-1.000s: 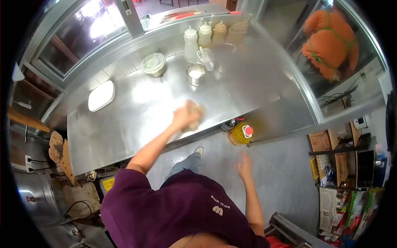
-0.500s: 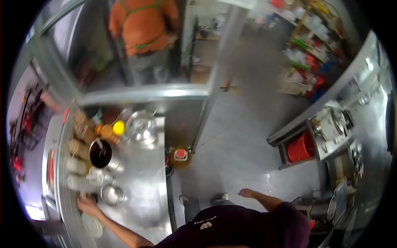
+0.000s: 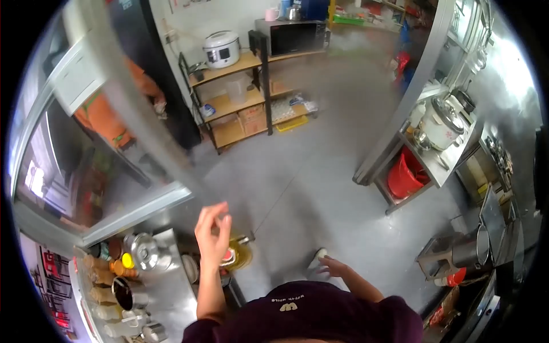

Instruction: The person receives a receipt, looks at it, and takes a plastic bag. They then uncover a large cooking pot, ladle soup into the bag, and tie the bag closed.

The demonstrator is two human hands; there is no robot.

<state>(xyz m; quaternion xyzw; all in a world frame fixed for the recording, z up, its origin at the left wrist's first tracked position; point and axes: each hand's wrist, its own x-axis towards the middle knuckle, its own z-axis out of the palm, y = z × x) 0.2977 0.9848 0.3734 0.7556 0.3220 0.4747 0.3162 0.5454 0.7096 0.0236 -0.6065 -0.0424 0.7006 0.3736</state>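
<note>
My left hand (image 3: 211,235) is raised in front of me at the right end of the steel counter (image 3: 178,283). Its fingers are loosely bent, the thumb stands apart from them, and I see nothing held. Below and just behind that hand, a large bottle of yellow oil (image 3: 243,255) with a red cap stands on the floor, partly covered by the hand. My right hand (image 3: 336,267) hangs low over the floor near my shoe (image 3: 320,255), fingers stretched out and slightly blurred, touching nothing.
On the counter stand a shiny metal pot (image 3: 150,251), a dark-filled container (image 3: 121,292) and several jars. Ahead, a shelf (image 3: 234,106) carries a rice cooker (image 3: 222,49) and a microwave (image 3: 297,39). A red bucket (image 3: 405,176) sits under the right-hand table. A person in orange (image 3: 106,117) is behind the glass partition.
My left hand has left the jars at the counter's far left and come up to the counter's right end. My view has turned and lifted toward the shelf. The right hand stays low.
</note>
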